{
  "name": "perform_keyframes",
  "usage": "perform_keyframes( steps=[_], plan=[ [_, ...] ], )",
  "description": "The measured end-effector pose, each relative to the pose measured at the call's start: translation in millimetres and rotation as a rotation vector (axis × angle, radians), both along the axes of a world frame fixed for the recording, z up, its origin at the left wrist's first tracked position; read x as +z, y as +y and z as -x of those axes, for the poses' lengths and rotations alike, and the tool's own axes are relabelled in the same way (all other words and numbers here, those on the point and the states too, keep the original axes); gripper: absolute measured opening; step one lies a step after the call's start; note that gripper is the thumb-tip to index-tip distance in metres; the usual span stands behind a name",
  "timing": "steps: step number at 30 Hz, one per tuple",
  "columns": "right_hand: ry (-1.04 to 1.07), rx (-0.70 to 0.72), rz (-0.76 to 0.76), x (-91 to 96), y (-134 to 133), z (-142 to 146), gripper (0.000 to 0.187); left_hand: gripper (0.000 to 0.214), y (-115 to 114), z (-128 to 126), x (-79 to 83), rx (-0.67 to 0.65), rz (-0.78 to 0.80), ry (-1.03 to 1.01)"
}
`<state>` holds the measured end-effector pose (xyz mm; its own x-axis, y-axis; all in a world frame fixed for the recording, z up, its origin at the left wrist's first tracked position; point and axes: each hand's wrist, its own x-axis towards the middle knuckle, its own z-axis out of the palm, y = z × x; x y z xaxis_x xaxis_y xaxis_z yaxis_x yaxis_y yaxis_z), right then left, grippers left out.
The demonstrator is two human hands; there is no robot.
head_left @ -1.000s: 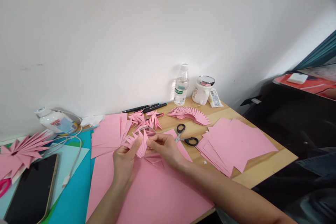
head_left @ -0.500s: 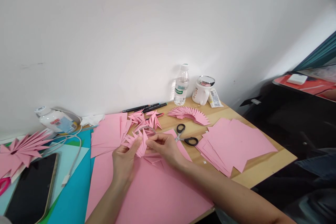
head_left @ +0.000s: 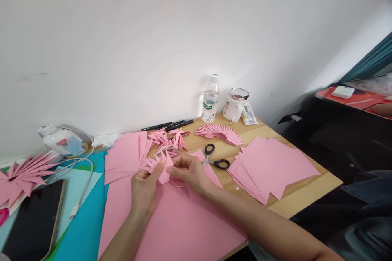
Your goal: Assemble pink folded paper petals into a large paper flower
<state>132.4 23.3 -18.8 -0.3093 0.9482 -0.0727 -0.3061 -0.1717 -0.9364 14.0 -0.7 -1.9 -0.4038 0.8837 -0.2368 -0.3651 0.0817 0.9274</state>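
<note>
A small fan-like piece of folded pink paper (head_left: 162, 176) is between my two hands, its points spread upward. My left hand (head_left: 146, 185) pinches its left side, thumb on the front. From the right, my right hand (head_left: 190, 171) grips its edge between thumb and fingers. Beneath them lies a large pink paper sheet (head_left: 183, 228). Several loose folded pink pieces (head_left: 179, 142) rest just behind my hands. Black-handled scissors (head_left: 209, 155) lie to the right of my right hand, beside a curved row of pink folded units (head_left: 219, 132).
Pink sheets (head_left: 275, 167) are stacked at right. A water bottle (head_left: 210, 100), a lidded mug (head_left: 235, 106) and pens (head_left: 171, 125) stand or lie along the wall. On the left are a phone (head_left: 35, 220), a white cable (head_left: 81, 195), a white bottle (head_left: 63, 142) and a pink paper pinwheel shape (head_left: 27, 175).
The view has shifted very slightly. Both hands keep hold of the folded pink paper, and my right fingertips have moved a little to the left along it.
</note>
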Motion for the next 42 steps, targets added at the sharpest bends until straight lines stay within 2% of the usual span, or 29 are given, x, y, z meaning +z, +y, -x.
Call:
perform_keyframes(
  steps=[6, 14, 24, 31, 38, 42],
  plan=[
    [0.046, 0.007, 0.02, -1.7, 1.9, 1.3, 0.044, 0.03, 1.2, 3.2, -2.4, -0.036, 0.063, 0.043],
    [0.076, 0.019, 0.036, 0.4, 7.5, -6.6, 0.045, 0.044, 1.5, 5.8, -0.1, -0.197, 0.019, 0.003],
    [0.039, -0.019, 0.051, -0.8, 6.8, -6.5, 0.035, 0.037, 1.1, 7.3, 0.5, -0.181, 0.041, 0.099],
    [0.073, -0.019, 0.052, 4.5, 3.4, -7.1, 0.036, 0.035, 1.0, 7.4, -1.1, -0.167, 0.056, 0.081],
    [0.056, -0.066, 0.02, -2.3, 2.5, -4.8, 0.034, 0.037, 0.6, 6.0, 0.3, -0.127, 0.071, 0.031],
    [0.076, -0.024, 0.019, -0.4, 3.6, -7.0, 0.033, 0.038, 1.1, 7.4, 2.6, -0.171, 0.061, -0.004]
  ],
)
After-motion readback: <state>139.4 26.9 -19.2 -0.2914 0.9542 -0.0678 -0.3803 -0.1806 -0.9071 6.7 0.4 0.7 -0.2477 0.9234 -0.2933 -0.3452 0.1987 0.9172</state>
